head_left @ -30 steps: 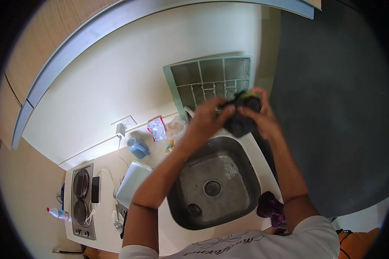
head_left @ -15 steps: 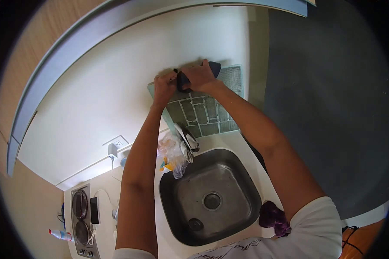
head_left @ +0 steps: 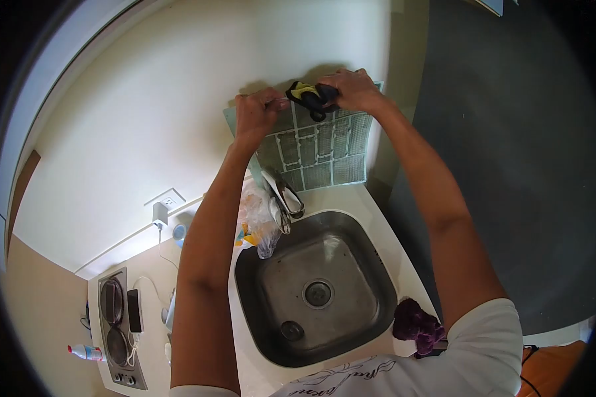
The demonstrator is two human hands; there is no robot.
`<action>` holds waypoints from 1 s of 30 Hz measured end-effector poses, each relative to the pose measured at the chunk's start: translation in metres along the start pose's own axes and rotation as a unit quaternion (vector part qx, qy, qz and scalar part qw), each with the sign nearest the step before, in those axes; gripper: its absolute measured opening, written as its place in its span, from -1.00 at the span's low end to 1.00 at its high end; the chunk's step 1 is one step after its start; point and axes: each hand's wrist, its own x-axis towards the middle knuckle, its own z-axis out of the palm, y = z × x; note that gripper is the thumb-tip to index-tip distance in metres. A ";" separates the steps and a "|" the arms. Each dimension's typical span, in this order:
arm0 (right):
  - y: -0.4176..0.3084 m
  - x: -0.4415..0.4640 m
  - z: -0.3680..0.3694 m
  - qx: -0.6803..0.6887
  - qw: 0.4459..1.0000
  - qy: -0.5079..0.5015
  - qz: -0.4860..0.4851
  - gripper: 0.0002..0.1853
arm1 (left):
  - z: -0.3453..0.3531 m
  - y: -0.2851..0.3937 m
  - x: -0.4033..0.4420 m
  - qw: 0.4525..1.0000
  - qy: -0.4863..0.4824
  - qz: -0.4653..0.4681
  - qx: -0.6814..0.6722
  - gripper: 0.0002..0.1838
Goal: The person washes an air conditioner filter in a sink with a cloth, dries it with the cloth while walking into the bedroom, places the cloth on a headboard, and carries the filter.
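The left hand grips the top edge of a mesh panel leaning behind the sink, while the right hand clasps a black-and-yellow bundle (glove or cloth, I can't tell) there, seemingly needing steady support.

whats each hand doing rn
Left hand: curled at the top edge of the mesh panel; grip unclear.
Right hand: closed on a black-and-yellow item.

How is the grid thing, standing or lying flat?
Standing: the grid panel rises from the counter against the wall, left hand at its top.
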 end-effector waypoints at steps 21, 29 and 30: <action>0.082 -0.055 0.065 0.475 0.833 0.258 0.116 -0.69 | 0.005 -0.006 0.000 0.995 -0.004 -0.080 -0.067 -0.91; 0.102 -0.094 0.163 0.416 0.820 0.207 0.333 -0.74 | 0.002 -0.007 0.006 0.997 0.036 -0.041 -0.046 -0.89; 0.092 -0.104 0.157 0.417 0.819 0.211 0.332 -0.74 | -0.004 -0.002 0.005 0.995 0.018 -0.082 -0.046 -0.89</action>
